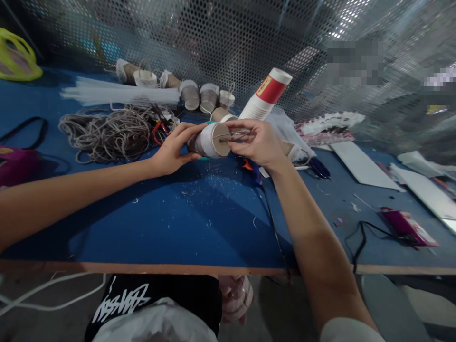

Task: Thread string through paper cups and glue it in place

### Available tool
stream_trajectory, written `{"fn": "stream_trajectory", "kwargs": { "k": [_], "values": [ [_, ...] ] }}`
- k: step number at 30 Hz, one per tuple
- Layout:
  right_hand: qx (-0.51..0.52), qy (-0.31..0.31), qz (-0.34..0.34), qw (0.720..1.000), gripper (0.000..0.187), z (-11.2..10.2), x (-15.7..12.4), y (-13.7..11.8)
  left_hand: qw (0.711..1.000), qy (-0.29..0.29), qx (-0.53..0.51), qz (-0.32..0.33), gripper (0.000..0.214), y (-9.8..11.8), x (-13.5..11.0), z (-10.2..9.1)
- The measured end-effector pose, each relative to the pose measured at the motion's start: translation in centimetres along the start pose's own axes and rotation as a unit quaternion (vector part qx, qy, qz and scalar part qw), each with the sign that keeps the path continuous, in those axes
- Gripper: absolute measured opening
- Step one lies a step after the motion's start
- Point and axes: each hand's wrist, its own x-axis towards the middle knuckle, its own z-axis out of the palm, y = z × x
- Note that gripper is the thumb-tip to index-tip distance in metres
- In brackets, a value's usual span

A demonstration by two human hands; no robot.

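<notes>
- While the blue table (pixel 160 223) spreads across the view, pale scraps (pixel 135 201) dot its surface.
- Toward the back left lies a tangled heap of grey cord (pixel 107 134), just in front of a bundle of white strips (pixel 121 93).
- Right of these, a stack of paper cups (pixel 263 97) with a red band tilts rightward.
- The left hand (pixel 178 148) holds a wrapped cup (pixel 210 141) on its side over the middle of the table, flat end facing right.
- The right hand (pixel 257 141) pinches a thin greyish piece (pixel 233 134) at that end; cord or metal, I cannot tell.
</notes>
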Motion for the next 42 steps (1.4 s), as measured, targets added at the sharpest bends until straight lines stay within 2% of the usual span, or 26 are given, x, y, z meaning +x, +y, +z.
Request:
{"fn": "stream_trajectory", "kwargs": {
  "k": [6,13,26,30,34,37,39,42],
  "values": [
    [-0.049,-0.020,0.013,0.999,0.047,-1.0,-0.4,-1.0,1.000,-0.007,-0.005,-0.011,0.067,0.2,0.0,0.0],
    [-0.192,-0.019,-0.035,0.981,0.057,-1.8,-1.1,-2.4,1.000,0.000,-0.011,-0.004,0.064,0.3,0.0,0.0],
    [-0.161,-0.045,-0.003,0.986,0.053,-2.9,-1.1,-2.7,1.000,-0.018,-0.017,0.009,0.064,0.4,0.0,0.0],
    [-0.250,-0.036,0.039,0.967,0.060,-2.8,-1.0,-2.8,1.000,-0.006,-0.002,0.003,0.065,0.4,0.0,-0.1],
    [-0.331,-0.021,0.085,0.939,0.061,-3.6,-0.8,-1.9,0.999,0.029,-0.011,-0.015,0.064,-0.1,-0.1,0.2],
    [-0.392,0.033,0.103,0.914,0.045,-4.7,-0.7,-1.6,0.996,0.059,-0.053,-0.050,0.064,-0.8,-0.4,0.8],
    [-0.392,0.126,0.076,0.908,0.041,-5.4,-0.5,-1.9,0.990,0.065,-0.097,-0.085,0.064,-1.3,-0.6,1.1],
    [-0.268,0.298,-0.034,0.915,0.025,-5.8,-0.2,-2.8,0.980,0.027,-0.147,-0.129,0.062,-1.6,-0.8,1.4]
  ]
}}
